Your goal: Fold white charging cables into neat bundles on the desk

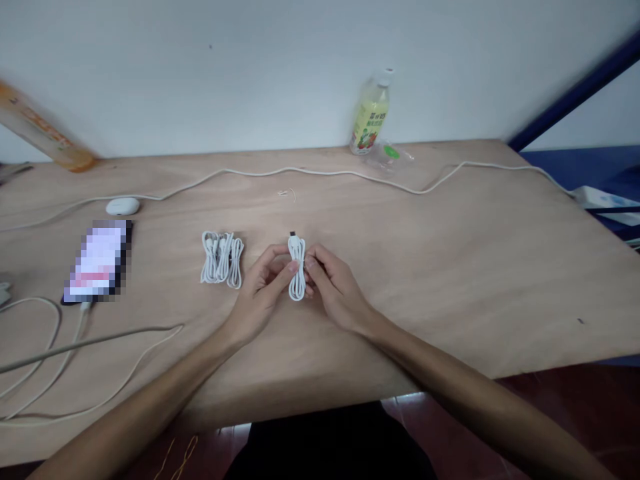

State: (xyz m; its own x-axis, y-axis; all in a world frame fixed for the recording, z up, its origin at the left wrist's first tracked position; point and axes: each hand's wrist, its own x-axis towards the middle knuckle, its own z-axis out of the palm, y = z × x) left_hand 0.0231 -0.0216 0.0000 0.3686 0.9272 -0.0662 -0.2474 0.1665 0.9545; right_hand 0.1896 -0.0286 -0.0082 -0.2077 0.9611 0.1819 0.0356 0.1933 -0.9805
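A white USB cable [297, 277], coiled into a narrow bundle, is held upright between my hands over the wooden table [450, 267]. Its dark plug end points away from me. My left hand [267, 280] grips the bundle from the left, thumb across its front. From the other side, my right hand [333, 280] pinches at the bundle's right edge near its middle; a tie there is too small to make out. Left of my hands lie several similar coiled white cables [221, 260] side by side. Small white scraps [286, 194] rest beyond the held cable.
A phone [97, 260] with a plugged-in cord and a white earbud case [123, 206] lie at left. A long white wire [300, 171] crosses the back. Drink bottles stand by the wall, one yellow-labelled [371, 117], one orange [47, 130]. Clear plastic wrap [393, 157] lies nearby.
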